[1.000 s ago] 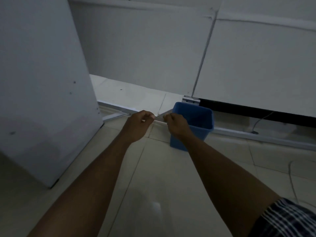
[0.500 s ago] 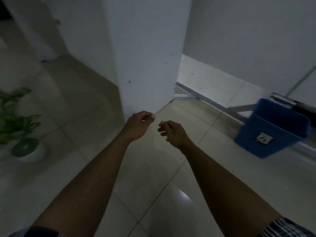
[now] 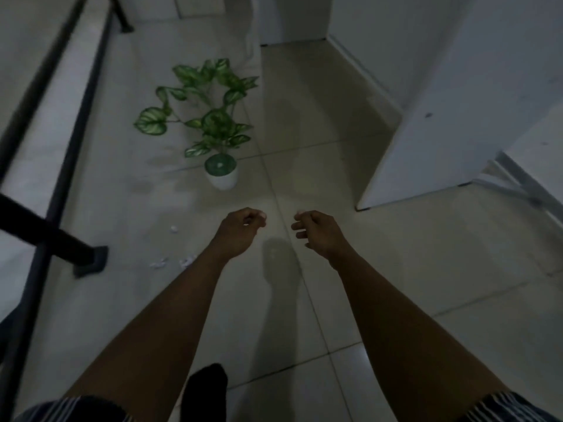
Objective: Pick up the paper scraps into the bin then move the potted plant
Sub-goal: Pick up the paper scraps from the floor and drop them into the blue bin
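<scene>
My left hand [image 3: 240, 229] hung loosely curled, fingers [image 3: 257, 215] bent toward the palm and pinching nothing that I could make out. My right hand [image 3: 318, 231] was the same: fingers half folded, apparently empty, though the dim light left some doubt. Both hovered above the floor [image 3: 396, 269], a little apart, touching nothing.

Paper scraps [image 3: 173, 229] lay on the floor tiles to the left of my left forearm: one small white bit by itself, then a scattered cluster [image 3: 187, 261] nearer me, close to the foot of a black frame [image 3: 91, 260]. The potted plant [image 3: 221, 175] stood upright in its white pot just ahead of my left hand, near the scraps but not touching them. The bin was out of view.

Judgement: scraps not all collected; plant not moved.

Risks from here. The pieces looked tiny and flat on a smooth tile; curled fingers could slide over them or push them under the frame. In this light some could be missed. Reaching left, my forearm might brush the trailing leaves and tip the pot.
</scene>
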